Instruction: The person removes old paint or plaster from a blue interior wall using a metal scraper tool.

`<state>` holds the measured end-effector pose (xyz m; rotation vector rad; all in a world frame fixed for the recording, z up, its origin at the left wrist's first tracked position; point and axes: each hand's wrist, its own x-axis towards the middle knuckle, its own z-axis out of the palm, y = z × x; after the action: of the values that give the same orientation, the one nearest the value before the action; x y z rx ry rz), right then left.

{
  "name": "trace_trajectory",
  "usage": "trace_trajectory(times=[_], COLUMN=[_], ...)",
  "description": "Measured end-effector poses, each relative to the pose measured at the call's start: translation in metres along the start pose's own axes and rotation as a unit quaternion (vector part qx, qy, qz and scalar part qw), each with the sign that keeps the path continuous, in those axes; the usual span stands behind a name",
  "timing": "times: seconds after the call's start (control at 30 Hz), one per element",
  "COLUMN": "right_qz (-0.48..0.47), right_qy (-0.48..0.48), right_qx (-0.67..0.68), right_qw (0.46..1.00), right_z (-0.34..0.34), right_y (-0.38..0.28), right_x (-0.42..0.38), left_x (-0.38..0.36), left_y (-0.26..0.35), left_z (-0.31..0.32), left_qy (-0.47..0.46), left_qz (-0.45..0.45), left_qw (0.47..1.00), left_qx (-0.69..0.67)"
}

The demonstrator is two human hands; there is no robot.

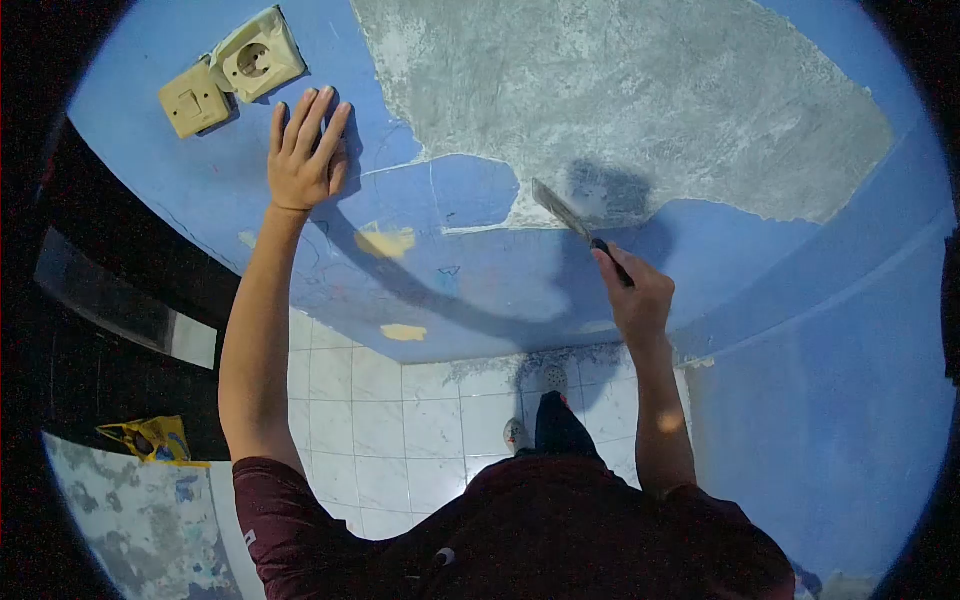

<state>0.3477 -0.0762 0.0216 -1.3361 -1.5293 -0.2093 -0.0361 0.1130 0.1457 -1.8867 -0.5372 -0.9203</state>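
Observation:
My left hand (307,155) lies against the blue painted wall (480,285), fingers stretched out and slightly spread, just below a yellowed power socket (258,60). In my right hand (640,295) is a putty knife (565,212), gripped by its dark handle. Its metal blade points up and to the left, its tip over the whitish lower edge of a large bare grey patch (620,90) where the paint is gone. A tongue of blue paint (470,190) with a cracked, pale outline borders that patch on the left.
A light switch (193,100) sits beside the socket. Cream filler spots (385,242) mark the lower wall. White floor tiles (380,400) lie below, with dust along the wall's foot. A yellow bag (150,440) rests at the lower left. Another blue wall (830,400) rises on the right.

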Motion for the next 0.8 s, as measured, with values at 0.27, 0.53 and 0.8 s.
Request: trace_trajectory(times=[0.27, 0.53, 0.8], right_qz=[0.048, 0.007, 0.03], right_qy=[-0.014, -0.004, -0.007], right_qx=[0.004, -0.001, 0.022], right_qw=[0.999, 1.0, 0.999], right_z=[0.0, 0.003, 0.0], right_y=[0.004, -0.01, -0.01], right_x=[0.008, 0.016, 0.014], left_x=[-0.001, -0.031, -0.033], left_y=[-0.002, -0.005, -0.003], left_z=[-0.001, 0.001, 0.003], left_qy=[-0.011, 0.014, 0.025], left_qz=[0.0, -0.049, -0.058], left_qw=[1.0, 0.998, 0.998], left_qx=[0.02, 0.03, 0.028])
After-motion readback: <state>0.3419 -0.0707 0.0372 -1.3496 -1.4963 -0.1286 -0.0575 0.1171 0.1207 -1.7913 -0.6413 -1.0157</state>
